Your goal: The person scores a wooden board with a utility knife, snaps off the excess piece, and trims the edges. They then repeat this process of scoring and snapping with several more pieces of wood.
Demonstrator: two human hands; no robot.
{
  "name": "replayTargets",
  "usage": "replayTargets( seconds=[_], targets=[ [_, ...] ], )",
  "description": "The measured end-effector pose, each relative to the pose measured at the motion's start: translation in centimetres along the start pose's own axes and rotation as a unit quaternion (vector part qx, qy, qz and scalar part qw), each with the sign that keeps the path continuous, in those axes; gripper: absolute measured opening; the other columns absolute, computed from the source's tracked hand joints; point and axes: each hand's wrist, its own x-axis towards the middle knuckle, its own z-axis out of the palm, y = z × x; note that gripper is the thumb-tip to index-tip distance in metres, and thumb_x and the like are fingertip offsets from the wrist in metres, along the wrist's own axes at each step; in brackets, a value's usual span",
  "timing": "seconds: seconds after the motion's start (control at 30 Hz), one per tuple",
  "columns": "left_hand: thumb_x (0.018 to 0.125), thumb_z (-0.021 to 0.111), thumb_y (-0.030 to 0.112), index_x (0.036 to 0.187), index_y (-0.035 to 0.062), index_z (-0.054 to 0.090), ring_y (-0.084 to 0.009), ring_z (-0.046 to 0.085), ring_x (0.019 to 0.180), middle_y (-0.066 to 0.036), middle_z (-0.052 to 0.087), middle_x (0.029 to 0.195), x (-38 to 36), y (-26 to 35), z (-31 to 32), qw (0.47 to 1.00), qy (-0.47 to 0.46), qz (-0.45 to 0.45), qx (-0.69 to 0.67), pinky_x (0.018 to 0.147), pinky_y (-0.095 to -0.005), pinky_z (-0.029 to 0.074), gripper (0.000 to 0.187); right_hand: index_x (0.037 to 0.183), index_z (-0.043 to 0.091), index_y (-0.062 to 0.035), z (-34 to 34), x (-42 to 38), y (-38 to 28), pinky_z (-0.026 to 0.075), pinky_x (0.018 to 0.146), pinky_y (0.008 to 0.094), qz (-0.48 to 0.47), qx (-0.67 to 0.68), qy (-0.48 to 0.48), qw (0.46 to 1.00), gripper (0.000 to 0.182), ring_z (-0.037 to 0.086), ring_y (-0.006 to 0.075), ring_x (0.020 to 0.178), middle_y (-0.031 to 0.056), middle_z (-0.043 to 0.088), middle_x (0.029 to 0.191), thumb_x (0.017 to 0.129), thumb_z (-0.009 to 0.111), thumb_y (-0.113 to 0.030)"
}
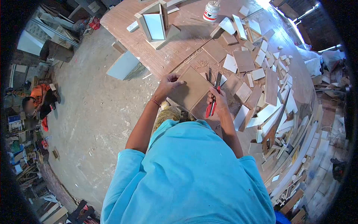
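A flat square brown board (pixel 192 87) lies at the near edge of the wooden table, tilted like a diamond. My left hand (pixel 170 85) grips its left corner, thumb on top. On the board's right side, my right hand (pixel 217 99) is closed around a red and black cutter (pixel 212 104), its dark end pointing away from me. A dark slim tool (pixel 210 74) lies just beyond the board. Wood shavings (pixel 201 64) are scattered behind it.
A small wooden frame (pixel 153 25) with a pale panel stands at the back left, near a white jar (pixel 211 11). Many wood offcuts (pixel 244 61) cover the right side. A pale panel (pixel 123 65) leans below the table's left edge. Another person (pixel 40 98) sits far left.
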Motion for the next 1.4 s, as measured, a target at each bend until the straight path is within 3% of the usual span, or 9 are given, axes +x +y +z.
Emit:
replayTargets(
  seconds=[0.33,0.43,0.57,0.63,0.77,0.83,0.93,1.33,1.4],
  targets=[
    [0.072,0.066,0.016,0.087,-0.0013,0.06,-0.0068,0.054,0.067,-0.002,0.06,0.077,0.3,2.7,0.8,1.0,-0.014,-0.002,-0.004,0.059,-0.0216,0.044,0.024,0.08,0.051,-0.0065,0.9,-0.1,-0.5,0.037,0.041,0.024,-0.036,-0.017,-0.05,0.998,0.011,0.043,0.0076,0.043,0.0002,0.047,0.06,0.078,0.058,-0.015],
    [0.07,0.066,0.017,0.085,-0.0016,0.059,-0.0066,0.054,0.067,-0.004,0.06,0.071,1.8,2.6,-0.2,0.991,-0.013,0.004,0.134,0.057,-0.024,0.043,0.025,0.082,0.05,-0.0071,1.2,0.3,-0.3,0.039,0.041,0.0239,-0.063,-0.132,-0.034,0.989,0.014,0.045,0.0074,0.045,-0.0001,0.048,0.06,0.08,0.057,-0.019],
    [0.066,0.064,0.019,0.084,0.0012,0.059,-0.0209,0.058,0.065,-0.014,0.059,0.069,3.3,4.3,-0.5,0.919,0.003,0.103,0.38,0.059,-0.033,0.044,0.026,0.083,0.048,-0.0046,0.0,1.7,1.0,0.04,0.041,0.0247,-0.106,-0.226,-0.02,0.968,0.018,0.045,0.0088,0.044,0.0003,0.048,0.06,0.082,0.053,-0.022],
    [0.064,0.058,0.016,0.084,0.0037,0.059,-0.0351,0.055,0.068,-0.018,0.058,0.074,3.8,5.5,0.2,0.879,-0.011,0.123,0.461,0.064,-0.0393,0.043,0.023,0.084,0.047,-0.0007,-0.1,1.9,1.3,0.042,0.042,0.0307,-0.087,-0.388,0.065,0.915,0.024,0.052,0.0157,0.047,0.0096,0.053,0.064,0.083,0.05,-0.024],
    [0.064,0.061,0.015,0.08,0.0014,0.057,-0.0329,0.056,0.068,-0.018,0.058,0.073,6.3,3.6,0.5,0.812,-0.033,0.18,0.555,0.061,-0.0379,0.043,0.021,0.088,0.046,0.0017,0.5,1.8,1.8,0.045,0.051,0.0386,-0.082,-0.487,0.076,0.866,0.028,0.057,0.0277,0.057,0.0187,0.056,0.072,0.083,0.049,-0.026],
    [0.064,0.058,0.013,0.074,0.0009,0.055,-0.0355,0.055,0.068,-0.019,0.057,0.07,6.8,3.2,1.2,0.77,-0.059,0.19,0.606,0.061,-0.0414,0.043,0.016,0.094,0.046,0.0018,0.2,2.6,2.9,0.044,0.06,0.0454,-0.174,-0.559,0.084,0.806,0.031,0.057,0.0368,0.069,0.0232,0.057,0.077,0.083,0.047,-0.028],
    [0.063,0.056,0.01,0.07,0.0012,0.053,-0.0349,0.055,0.067,-0.018,0.056,0.067,6.9,2.8,2.1,0.766,-0.065,0.199,0.608,0.06,-0.0425,0.043,0.012,0.097,0.046,0.001,0.4,3.0,3.4,0.042,0.069,0.0473,-0.187,-0.618,0.101,0.757,0.032,0.055,0.0398,0.078,0.0242,0.057,0.081,0.084,0.044,-0.028],
    [0.06,0.055,0.005,0.081,0.0051,0.062,-0.0336,0.057,0.065,-0.018,0.059,0.072,7.9,1.1,1.7,0.763,-0.114,0.176,0.612,0.061,-0.0397,0.046,0.022,0.096,0.051,-0.0012,2.8,2.3,3.0,0.04,0.076,0.0452,-0.081,-0.596,0.129,0.789,0.026,0.052,0.0372,0.092,0.0241,0.055,0.095,0.085,0.034,-0.018],
    [0.061,0.055,0.006,0.08,0.005,0.061,-0.0338,0.057,0.066,-0.018,0.059,0.071,7.9,1.1,1.7,0.769,-0.109,0.177,0.605,0.061,-0.0399,0.046,0.021,0.094,0.051,0.0012,2.3,2.8,4.1,0.042,0.067,0.044,-0.116,-0.605,0.158,0.772,0.026,0.054,0.0358,0.078,0.0224,0.056,0.083,0.083,0.041,-0.021]
  ],
)
